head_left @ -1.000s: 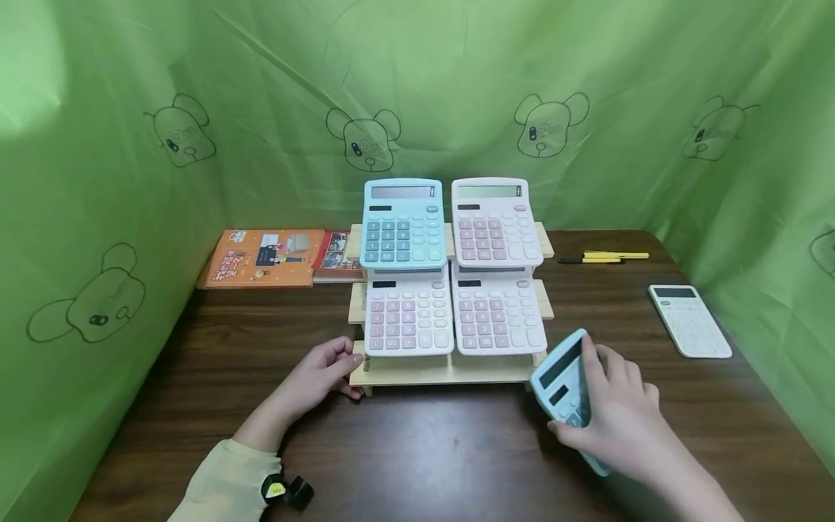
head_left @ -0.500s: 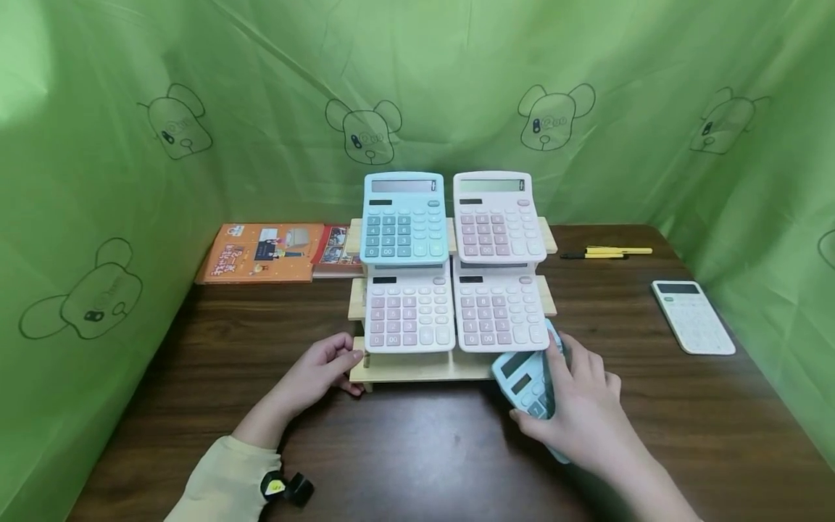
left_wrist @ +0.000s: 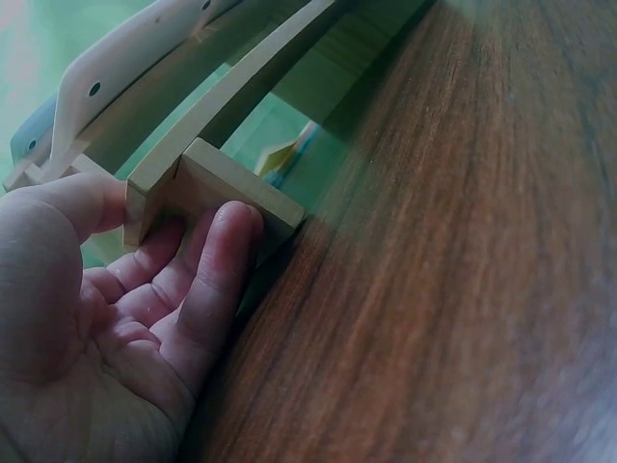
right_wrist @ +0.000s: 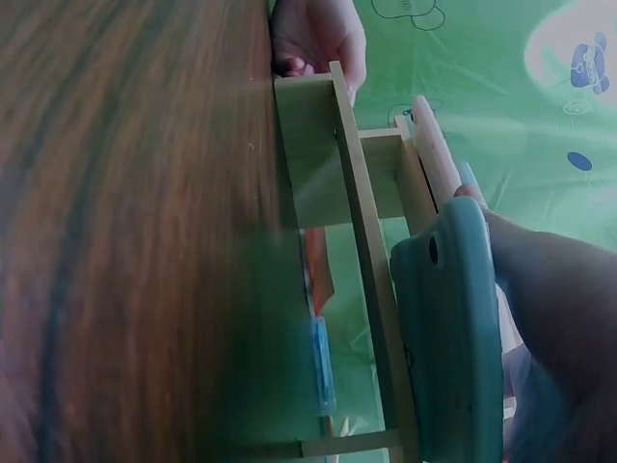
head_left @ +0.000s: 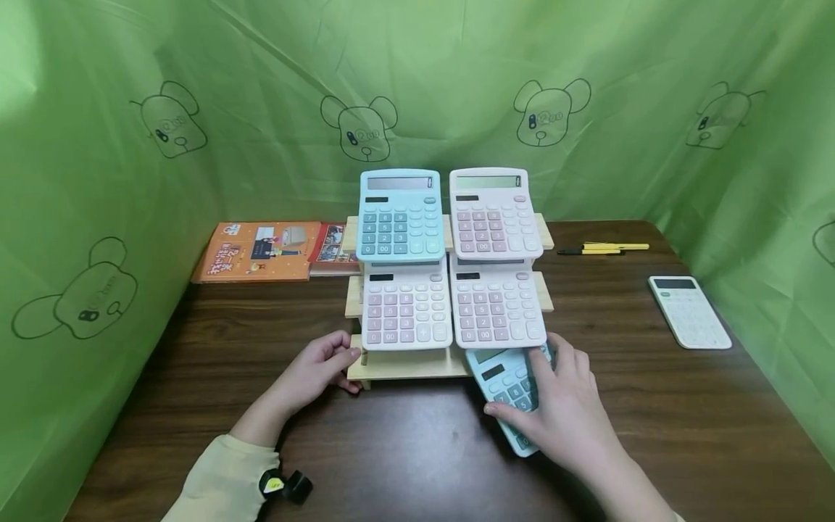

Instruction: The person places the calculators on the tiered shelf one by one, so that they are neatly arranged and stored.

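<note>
My right hand (head_left: 564, 409) grips a blue calculator (head_left: 502, 395) by its sides, thumb on the left edge and fingers on the right. The calculator is tilted, its top end at the right part of the lowest shelf of a wooden tiered stand (head_left: 414, 365), under a pink-keyed calculator (head_left: 499, 304). In the right wrist view its back (right_wrist: 448, 328) lies close to the shelf's front edge. My left hand (head_left: 320, 371) pinches the left end of the lowest shelf; in the left wrist view the thumb and fingers are around the shelf corner (left_wrist: 140, 207).
Above stand another pink-keyed calculator (head_left: 407, 308), a blue calculator (head_left: 401, 217) and a pale pink calculator (head_left: 494, 214). A white calculator (head_left: 691, 312) lies at the right, pens (head_left: 603, 249) behind it. Orange books (head_left: 261, 250) lie back left. Green cloth (head_left: 443, 87) encloses the table.
My right hand has carried the blue calculator leftward from right of the stand to the lowest shelf's front, its face turning more into view. My left hand stays at the shelf end.
</note>
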`<state>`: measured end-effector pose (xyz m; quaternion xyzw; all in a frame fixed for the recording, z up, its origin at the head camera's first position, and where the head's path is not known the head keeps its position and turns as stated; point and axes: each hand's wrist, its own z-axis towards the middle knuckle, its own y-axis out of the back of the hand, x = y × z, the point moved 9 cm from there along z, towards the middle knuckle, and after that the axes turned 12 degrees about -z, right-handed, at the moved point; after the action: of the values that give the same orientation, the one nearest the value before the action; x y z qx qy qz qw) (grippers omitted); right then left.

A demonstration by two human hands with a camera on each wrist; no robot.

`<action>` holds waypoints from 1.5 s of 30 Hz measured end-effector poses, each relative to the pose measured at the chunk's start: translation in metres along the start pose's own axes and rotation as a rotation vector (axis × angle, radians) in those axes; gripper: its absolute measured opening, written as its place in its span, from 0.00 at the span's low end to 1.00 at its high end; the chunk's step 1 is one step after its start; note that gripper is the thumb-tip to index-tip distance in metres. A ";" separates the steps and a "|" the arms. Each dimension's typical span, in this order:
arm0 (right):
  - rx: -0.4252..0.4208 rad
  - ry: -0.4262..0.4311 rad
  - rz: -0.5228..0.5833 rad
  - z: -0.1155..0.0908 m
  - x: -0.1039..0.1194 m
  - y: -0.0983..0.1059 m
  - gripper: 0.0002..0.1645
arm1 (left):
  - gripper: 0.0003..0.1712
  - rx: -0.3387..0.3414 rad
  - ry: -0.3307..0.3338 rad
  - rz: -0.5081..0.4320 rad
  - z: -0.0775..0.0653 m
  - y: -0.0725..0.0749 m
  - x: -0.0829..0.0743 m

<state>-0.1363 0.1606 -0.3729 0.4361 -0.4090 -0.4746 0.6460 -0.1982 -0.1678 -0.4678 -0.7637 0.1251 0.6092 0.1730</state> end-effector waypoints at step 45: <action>0.130 0.002 -0.065 -0.007 0.036 -0.010 0.79 | 0.22 0.013 -0.007 0.002 0.001 -0.001 -0.002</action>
<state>-0.1250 0.1253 -0.3801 0.4905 -0.4239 -0.4676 0.6009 -0.1989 -0.1664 -0.4661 -0.7604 0.1292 0.6111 0.1778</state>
